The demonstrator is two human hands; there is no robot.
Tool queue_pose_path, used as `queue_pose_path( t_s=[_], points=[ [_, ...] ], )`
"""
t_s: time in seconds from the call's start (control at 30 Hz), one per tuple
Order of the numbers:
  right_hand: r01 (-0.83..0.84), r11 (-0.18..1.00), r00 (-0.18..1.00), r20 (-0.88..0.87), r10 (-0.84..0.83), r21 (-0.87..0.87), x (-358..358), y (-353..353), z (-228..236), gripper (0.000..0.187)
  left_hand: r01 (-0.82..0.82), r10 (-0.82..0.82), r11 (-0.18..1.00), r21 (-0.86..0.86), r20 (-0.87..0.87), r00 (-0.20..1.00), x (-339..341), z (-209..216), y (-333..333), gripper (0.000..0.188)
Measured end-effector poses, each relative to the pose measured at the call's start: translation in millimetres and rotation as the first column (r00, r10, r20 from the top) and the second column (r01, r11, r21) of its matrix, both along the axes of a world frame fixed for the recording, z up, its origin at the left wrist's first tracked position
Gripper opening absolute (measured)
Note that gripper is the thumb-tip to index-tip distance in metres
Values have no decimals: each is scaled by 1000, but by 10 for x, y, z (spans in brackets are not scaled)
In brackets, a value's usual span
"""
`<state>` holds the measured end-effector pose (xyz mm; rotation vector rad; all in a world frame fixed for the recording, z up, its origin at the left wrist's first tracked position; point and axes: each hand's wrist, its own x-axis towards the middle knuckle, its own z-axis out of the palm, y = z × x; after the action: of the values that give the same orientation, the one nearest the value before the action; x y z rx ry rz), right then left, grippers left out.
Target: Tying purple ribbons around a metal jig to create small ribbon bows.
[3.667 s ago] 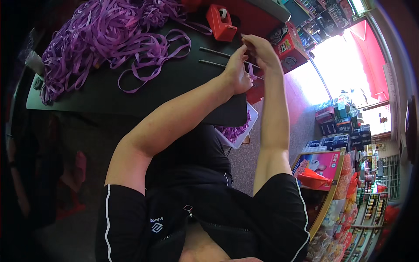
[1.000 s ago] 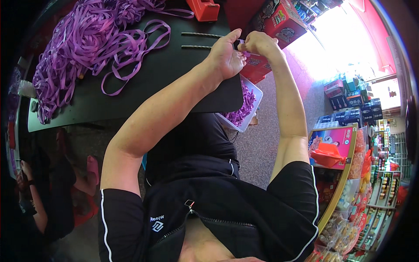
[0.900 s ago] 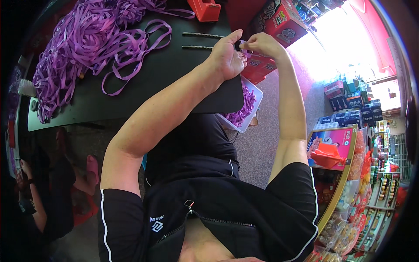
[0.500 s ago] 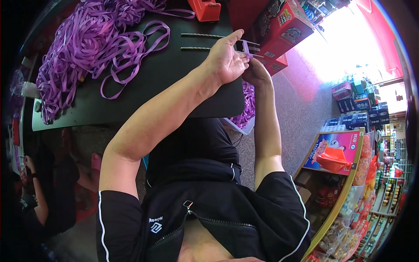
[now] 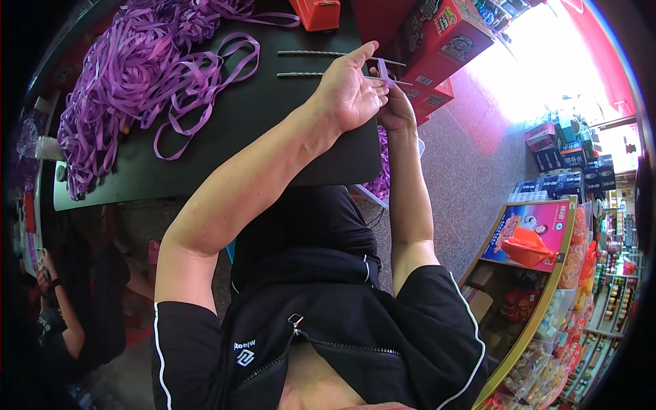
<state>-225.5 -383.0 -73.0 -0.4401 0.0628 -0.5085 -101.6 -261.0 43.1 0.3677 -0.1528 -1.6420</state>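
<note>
Two thin twisted metal rods, a far rod (image 5: 304,52) and a near rod (image 5: 299,74), lie side by side across the black table and stick out past its right edge. A short piece of purple ribbon (image 5: 383,70) spans both near their tips. My left hand (image 5: 347,94) is over the rods, palm turned up, thumb apart and fingers stretched toward the ribbon. Just beyond its fingertips, my right hand (image 5: 398,111) pinches the ribbon at the near rod; its fingertips are partly hidden. A big tangled heap of purple ribbon (image 5: 147,75) covers the table's left side.
The black table (image 5: 273,147) has an orange-red holder (image 5: 318,14) at its far edge. Red cartons (image 5: 444,44) stand beyond my right hand. Below the table's right corner sits a tub (image 5: 372,197) of purple ribbon. A display case (image 5: 526,266) stands right; another person's arm (image 5: 65,307) shows left.
My right hand has shifted slightly at the rod tips, and the ribbon between the rods now looks straighter and narrower. My left hand keeps nearly the same pose. The view has shifted slightly.
</note>
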Motion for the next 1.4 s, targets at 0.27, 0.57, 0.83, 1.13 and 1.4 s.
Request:
queue_pose_path(
  t_s=[0.27, 0.57, 0.83, 1.13, 1.4],
  points=[
    [-51, 997, 997, -57, 54, 62, -81, -119, -30, 23, 0, 0, 1000, 7, 5, 1000, -4, 14, 18, 52],
    [23, 994, 919, -389, -65, -110, -217, -168, 295, 27, 9, -9, 1000, -5, -8, 1000, 25, -6, 1, 52],
    [18, 992, 874, -480, -75, -123, -356, -223, 346, 36, 32, -32, 999, -27, -6, 999, 24, -5, 1, 52],
    [95, 973, 768, -607, -207, -212, -500, -215, 490, 43, 45, -45, 998, -32, 8, 999, 60, -19, 3, 57],
    [69, 897, 613, -691, -383, -436, -424, -286, 570, 20, 68, -67, 995, -74, 9, 998, 62, -4, 18, 61]
  ],
)
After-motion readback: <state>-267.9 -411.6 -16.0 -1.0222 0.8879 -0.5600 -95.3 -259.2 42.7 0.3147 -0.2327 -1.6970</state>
